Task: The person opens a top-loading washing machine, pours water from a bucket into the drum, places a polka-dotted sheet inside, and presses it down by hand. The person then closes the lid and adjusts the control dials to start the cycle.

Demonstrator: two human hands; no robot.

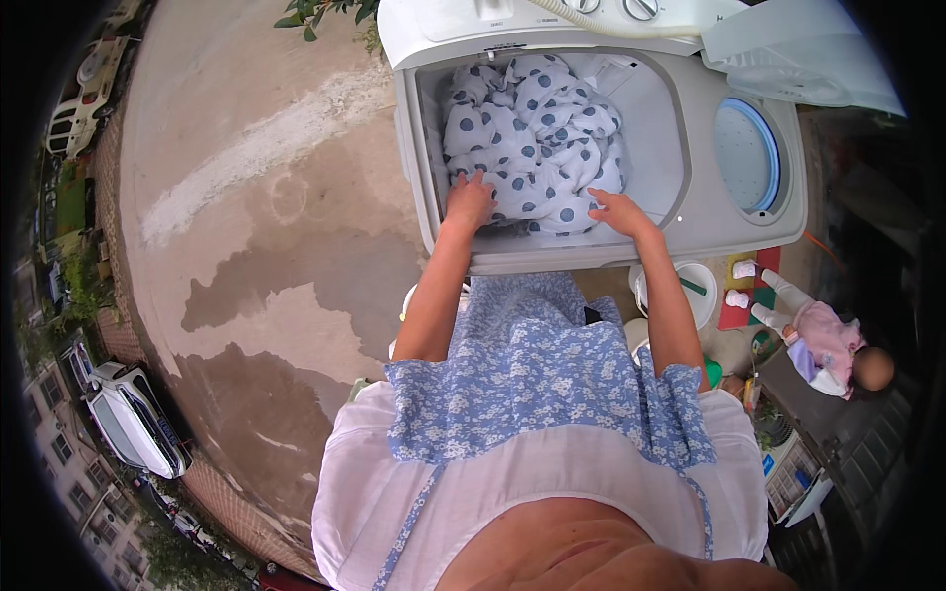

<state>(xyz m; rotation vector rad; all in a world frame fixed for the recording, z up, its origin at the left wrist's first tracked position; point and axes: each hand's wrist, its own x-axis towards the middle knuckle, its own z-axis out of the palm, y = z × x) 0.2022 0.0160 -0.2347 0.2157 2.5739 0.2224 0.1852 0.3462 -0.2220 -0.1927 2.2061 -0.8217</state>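
Note:
A white cloth with dark blue-grey polka dots (547, 140) lies bunched in the wash tub (654, 148) of a twin-tub washing machine (702, 229). My left hand (471, 201) reaches over the tub's front rim, its spread fingers resting on the near left part of the cloth. At the near right edge of the fabric is my right hand (621, 213), thumb and fingers apart, fingertips at the cloth. Neither hand shows a clear grip. The underside of the cloth and the tub's bottom are hidden.
Right of the wash tub is the round spin tub (745, 155), under a raised translucent lid (798, 55). A ribbed hose (628, 29) crosses the control panel. A white bucket (695, 292) stands below the machine. A small person (824, 336) sits at the right. Wet patches mark the concrete (281, 273).

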